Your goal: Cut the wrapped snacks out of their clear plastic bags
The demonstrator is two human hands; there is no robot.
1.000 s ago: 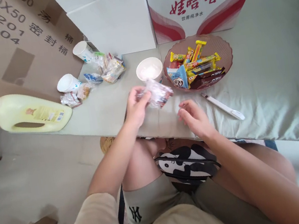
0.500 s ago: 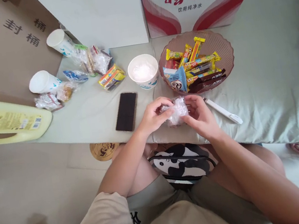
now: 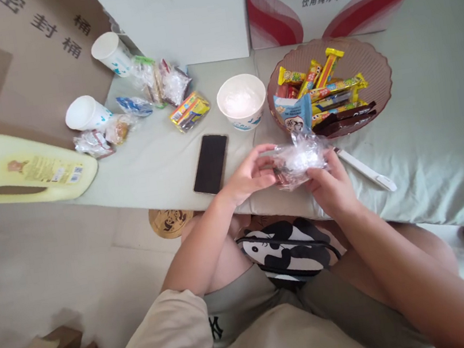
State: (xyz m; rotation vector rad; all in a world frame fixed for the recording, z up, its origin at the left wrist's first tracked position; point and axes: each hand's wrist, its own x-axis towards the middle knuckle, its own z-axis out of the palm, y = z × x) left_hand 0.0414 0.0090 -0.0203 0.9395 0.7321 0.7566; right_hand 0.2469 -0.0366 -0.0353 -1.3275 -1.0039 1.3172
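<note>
A crinkled clear plastic bag (image 3: 299,159) is held between my two hands over the front edge of the cloth-covered surface. What it contains is blurred by glare. My left hand (image 3: 253,176) has its curved fingers and thumb on the left side. My right hand (image 3: 330,185) pinches the right side, thumb in front. Just beyond is a pink-brown fluted glass bowl (image 3: 376,74) of yellow-wrapped snack sticks (image 3: 335,89) and a blue-white packet (image 3: 292,109). A white utility knife (image 3: 366,169) lies right of my right hand; a phone (image 3: 211,164) lies left of my left hand.
A paper bowl (image 3: 243,102) with clear plastic inside stands behind the phone. Two paper cups (image 3: 87,113) lie tipped at left among wrapped snacks (image 3: 175,86). A yellow jug (image 3: 21,165) lies at the left edge. Boxes (image 3: 174,20) line the back.
The plastic bag, bunched up half a second ago, is now spread wider between my hands, which are further apart. The whole view has shifted, so the scene sits further right.
</note>
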